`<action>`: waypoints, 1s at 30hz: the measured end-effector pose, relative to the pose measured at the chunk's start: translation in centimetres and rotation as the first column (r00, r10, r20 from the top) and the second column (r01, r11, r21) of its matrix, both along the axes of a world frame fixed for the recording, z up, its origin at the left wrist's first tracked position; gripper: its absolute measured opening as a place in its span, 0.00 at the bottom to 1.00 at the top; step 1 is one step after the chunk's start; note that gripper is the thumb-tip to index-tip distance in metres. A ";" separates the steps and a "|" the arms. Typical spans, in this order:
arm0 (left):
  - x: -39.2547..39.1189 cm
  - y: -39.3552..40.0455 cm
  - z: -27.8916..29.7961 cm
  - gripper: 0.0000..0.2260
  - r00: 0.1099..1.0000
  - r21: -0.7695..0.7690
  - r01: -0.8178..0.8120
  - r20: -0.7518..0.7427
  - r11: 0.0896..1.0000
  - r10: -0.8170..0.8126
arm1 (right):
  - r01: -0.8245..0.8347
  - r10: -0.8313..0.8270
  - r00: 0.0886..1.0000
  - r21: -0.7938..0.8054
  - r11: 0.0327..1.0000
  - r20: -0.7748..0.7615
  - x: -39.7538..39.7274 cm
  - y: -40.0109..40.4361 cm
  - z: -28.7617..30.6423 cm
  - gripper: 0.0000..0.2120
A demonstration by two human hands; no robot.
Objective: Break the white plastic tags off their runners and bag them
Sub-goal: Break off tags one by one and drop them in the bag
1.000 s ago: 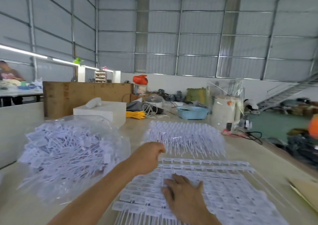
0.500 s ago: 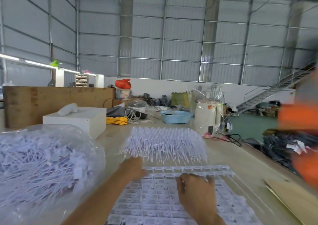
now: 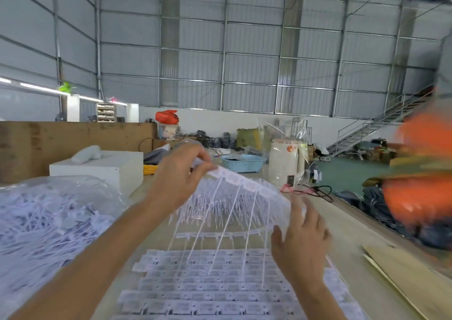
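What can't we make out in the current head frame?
- Orange shape, head view: motion-blurred, cut by right edge; unidentifiable.
- Print on the tag sheets: too small.
- Right hand fingertips: blurred, behind the lifted runner; grip unclear.
- Bag of tags: cut by left edge.

White tag strip (image 3: 244,187) raised, tilted
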State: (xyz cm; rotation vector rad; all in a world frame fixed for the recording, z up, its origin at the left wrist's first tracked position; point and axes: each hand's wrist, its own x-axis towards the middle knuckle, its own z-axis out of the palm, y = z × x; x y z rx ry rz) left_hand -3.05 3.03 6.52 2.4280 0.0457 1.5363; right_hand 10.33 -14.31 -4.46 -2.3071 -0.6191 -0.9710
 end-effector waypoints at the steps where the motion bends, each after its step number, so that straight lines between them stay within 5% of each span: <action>1: -1.4 -0.7 0.9 0.04 0.997 0.047 0.032 0.062 0.998 -0.034 | 0.013 -0.012 0.999 0.026 1.000 -0.033 0.0 -0.3 0.3 0.38; 5: -5.8 -2.2 2.8 0.04 0.972 0.042 0.118 0.202 0.992 -0.124 | 0.014 -0.006 0.977 0.037 0.999 -0.214 0.3 -1.5 1.1 0.40; 9: -6.9 -0.9 2.1 0.09 0.986 -0.348 0.078 0.163 0.934 -0.022 | -0.052 0.077 0.978 0.134 0.990 -0.192 0.5 -3.0 2.7 0.26; 12: -6.8 1.4 0.2 0.09 0.998 -0.649 0.033 0.056 0.760 0.005 | -0.125 0.062 0.938 -0.167 0.978 -0.340 0.7 -4.8 5.1 0.19; 15: -6.0 2.8 -3.4 0.08 0.991 -0.777 -0.027 -0.105 0.629 -0.087 | -0.279 -0.055 0.870 -0.582 0.764 -0.489 0.1 -6.1 6.6 0.17; 19: -4.4 3.0 -10.7 0.03 0.838 -0.763 -0.245 -0.477 0.599 -0.266 | -0.456 -0.217 0.689 -0.646 0.612 -0.691 -1.1 -8.1 6.8 0.42; 21: -3.6 2.7 -12.9 0.04 0.773 -0.711 -0.288 -0.568 0.642 -0.282 | -0.426 -0.241 0.713 -0.679 0.598 -0.658 -1.6 -8.7 6.8 0.48; 25: -2.5 1.8 -12.3 0.08 0.887 -0.718 -0.116 -0.386 0.687 -0.254 | -0.357 0.105 0.904 -0.593 0.722 -0.415 -3.2 -5.8 6.6 0.27; 28: -2.3 0.4 -11.9 0.11 0.918 -0.708 0.025 -0.264 0.706 -0.298 | -0.669 0.503 0.721 -0.288 0.686 -0.477 -5.4 -0.6 5.3 0.23; 30: -2.3 -0.4 -12.2 0.12 0.933 -0.745 0.090 -0.169 0.661 -0.317 | -0.776 0.585 0.590 -0.192 0.601 -0.556 -6.3 2.5 3.5 0.22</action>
